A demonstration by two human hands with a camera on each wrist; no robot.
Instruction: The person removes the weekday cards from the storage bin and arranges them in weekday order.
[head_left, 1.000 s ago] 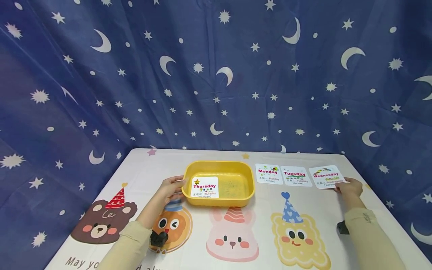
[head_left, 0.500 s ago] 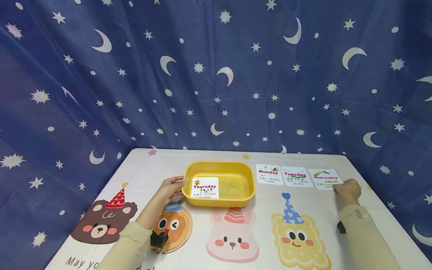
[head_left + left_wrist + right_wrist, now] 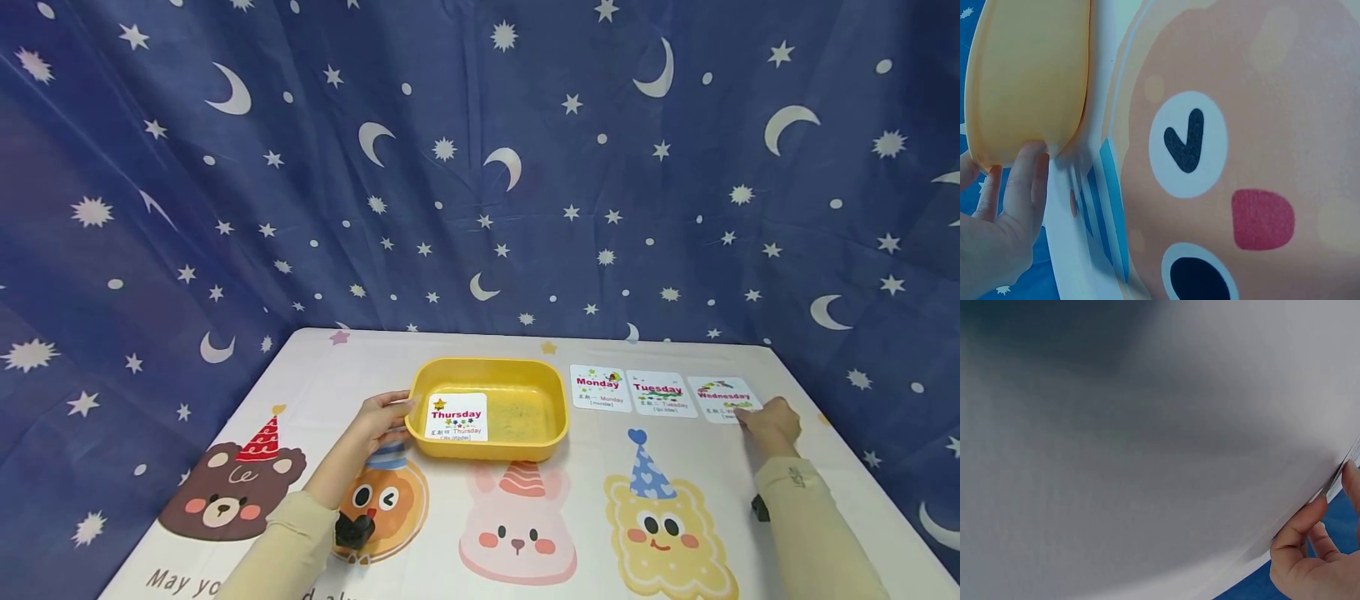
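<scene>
In the head view my left hand (image 3: 381,422) holds the left end of a yellow plastic basket (image 3: 489,451). The left wrist view shows its fingers (image 3: 1025,172) against the basket's outer wall (image 3: 1032,81). Inside the basket a white Thursday card (image 3: 457,417) leans face up at the left. My right hand (image 3: 772,425) has its fingertips at the lower right corner of the Wednesday card (image 3: 720,398), covering part of its print. From the right wrist, the thumb and a finger (image 3: 1302,526) meet the card's thin edge. The Tuesday card (image 3: 660,394) and Monday card (image 3: 600,388) lie left of it.
A white tablecloth (image 3: 600,533) printed with cartoon animals covers the table. Behind stands a dark blue curtain (image 3: 465,208) with moons and stars. Small black devices sit at the left wrist (image 3: 354,531) and right wrist (image 3: 761,508).
The Wednesday card has come down flat and straightened into line beside the Tuesday card, and my right hand shifted slightly with it. My left hand and the basket stay put.
</scene>
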